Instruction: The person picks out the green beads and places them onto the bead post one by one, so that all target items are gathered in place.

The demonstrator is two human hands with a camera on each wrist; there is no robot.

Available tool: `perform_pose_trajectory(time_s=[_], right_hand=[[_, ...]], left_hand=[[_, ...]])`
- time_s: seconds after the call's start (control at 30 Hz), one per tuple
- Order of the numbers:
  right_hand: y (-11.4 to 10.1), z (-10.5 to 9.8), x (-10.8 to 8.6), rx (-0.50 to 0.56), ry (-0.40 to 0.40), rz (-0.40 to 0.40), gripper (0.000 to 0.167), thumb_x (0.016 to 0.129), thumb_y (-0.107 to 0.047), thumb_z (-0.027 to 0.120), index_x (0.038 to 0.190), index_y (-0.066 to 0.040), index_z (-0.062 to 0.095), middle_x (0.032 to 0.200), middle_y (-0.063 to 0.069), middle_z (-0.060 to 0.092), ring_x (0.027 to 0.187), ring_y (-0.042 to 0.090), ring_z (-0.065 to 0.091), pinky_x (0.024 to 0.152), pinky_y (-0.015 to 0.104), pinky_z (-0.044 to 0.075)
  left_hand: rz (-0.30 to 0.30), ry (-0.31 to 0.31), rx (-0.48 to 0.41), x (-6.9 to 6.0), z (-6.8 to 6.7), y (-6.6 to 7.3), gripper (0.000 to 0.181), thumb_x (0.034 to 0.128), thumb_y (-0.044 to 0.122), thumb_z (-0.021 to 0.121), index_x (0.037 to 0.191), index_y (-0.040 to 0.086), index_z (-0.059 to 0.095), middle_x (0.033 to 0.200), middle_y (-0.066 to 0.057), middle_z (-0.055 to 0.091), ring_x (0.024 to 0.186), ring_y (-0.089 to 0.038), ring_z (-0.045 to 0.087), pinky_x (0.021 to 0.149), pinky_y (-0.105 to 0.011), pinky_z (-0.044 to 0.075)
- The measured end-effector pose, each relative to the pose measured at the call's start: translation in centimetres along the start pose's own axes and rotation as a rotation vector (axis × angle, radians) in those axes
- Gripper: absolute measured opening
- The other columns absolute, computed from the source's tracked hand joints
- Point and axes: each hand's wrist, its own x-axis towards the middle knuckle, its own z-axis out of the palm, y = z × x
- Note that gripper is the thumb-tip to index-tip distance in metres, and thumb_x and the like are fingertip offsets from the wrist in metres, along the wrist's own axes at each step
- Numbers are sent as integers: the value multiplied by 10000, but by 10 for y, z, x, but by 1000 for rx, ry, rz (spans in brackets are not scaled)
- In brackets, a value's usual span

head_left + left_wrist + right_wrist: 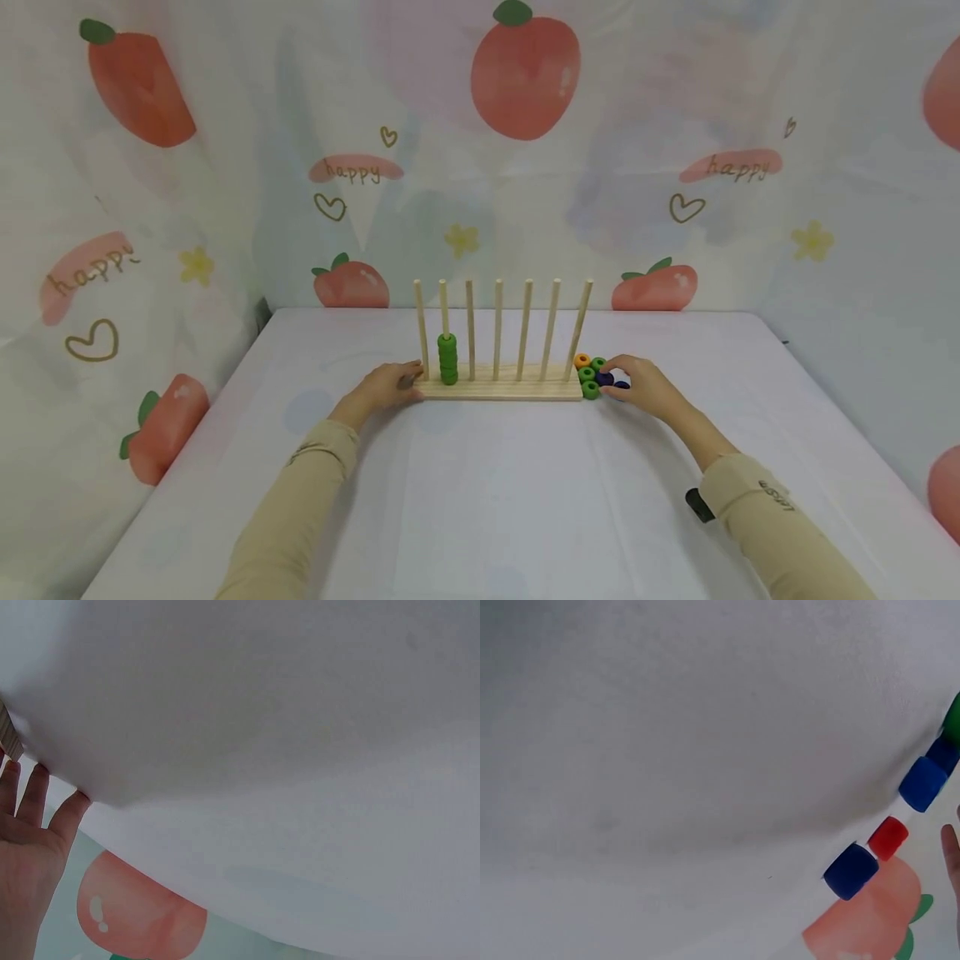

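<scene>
A wooden rack (498,390) with several upright pegs stands on the table; green rings (447,360) are stacked on its second peg from the left. My left hand (382,387) grips the rack's left end, thumb in front and fingers behind; in the left wrist view the hand (34,840) reaches a corner of the wood (9,735). Against the right end lie loose green rings (590,390), an orange ring (582,360) and a dark purple ring (604,379). My right hand (648,387) is spread around the purple ring, fingers relaxed; whether it touches is unclear.
In the right wrist view, a red ring (889,838) and a dark blue ring (851,871) lie beside blue ones (922,784). A black object (700,505) lies by the right sleeve. Patterned cloth (525,208) hangs behind the white table (480,483).
</scene>
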Motion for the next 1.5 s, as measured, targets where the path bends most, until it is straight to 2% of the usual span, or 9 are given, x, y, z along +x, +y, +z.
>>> perform_pose_trajectory(time_s=[0.3, 0.4, 0.73, 0.9, 1.1, 1.33, 1.5], right_hand=[[4, 8, 7, -54, -53, -9, 266, 789, -68, 736, 983, 89, 642, 996, 236, 665, 1009, 416, 604, 902, 538, 480], [4, 12, 8, -63, -66, -9, 256, 789, -72, 737, 968, 88, 648, 973, 223, 666, 983, 395, 614, 889, 523, 493], [5, 13, 8, -96, -88, 8, 221, 773, -96, 759, 900, 54, 658, 883, 136, 650, 881, 299, 621, 825, 480, 524], [2, 12, 13, -117, -92, -23, 214, 761, -83, 767, 871, 54, 646, 851, 118, 628, 828, 260, 602, 780, 448, 529], [-2, 11, 14, -105, -105, -6, 206, 769, -71, 758, 874, 59, 637, 873, 139, 635, 863, 285, 609, 808, 462, 526], [-8, 12, 11, -87, -114, 29, 217, 782, -79, 748, 913, 53, 635, 907, 161, 655, 917, 320, 619, 836, 484, 522], [-12, 10, 9, -74, -100, 22, 239, 784, -92, 749, 931, 61, 639, 909, 167, 669, 900, 313, 626, 826, 479, 527]], left_hand=[[6, -9, -2, 2, 0, -1, 538, 872, 236, 673, 1323, -15, 522, 1420, -178, 464, 1315, -384, 418, 1096, -493, 338], [2, -14, -5, 1, 1, 0, 544, 870, 236, 675, 1328, -11, 517, 1425, -167, 459, 1316, -375, 419, 1099, -488, 338], [43, -2, 16, 5, 3, 3, 543, 873, 247, 668, 1324, -15, 517, 1417, -170, 457, 1287, -390, 446, 1072, -492, 368], [15, -5, 13, 5, 2, 4, 542, 875, 248, 664, 1330, -4, 515, 1428, -161, 445, 1298, -386, 434, 1077, -490, 362], [-12, -21, 16, 2, 1, 5, 561, 872, 257, 667, 1339, -7, 503, 1439, -156, 430, 1305, -387, 424, 1074, -495, 362], [0, -18, 40, 0, 1, 2, 556, 869, 245, 673, 1336, -8, 505, 1427, -160, 442, 1282, -400, 445, 1063, -498, 374], [0, -19, 36, 0, 0, 1, 556, 871, 246, 670, 1335, -13, 505, 1423, -169, 441, 1277, -407, 447, 1057, -503, 379]])
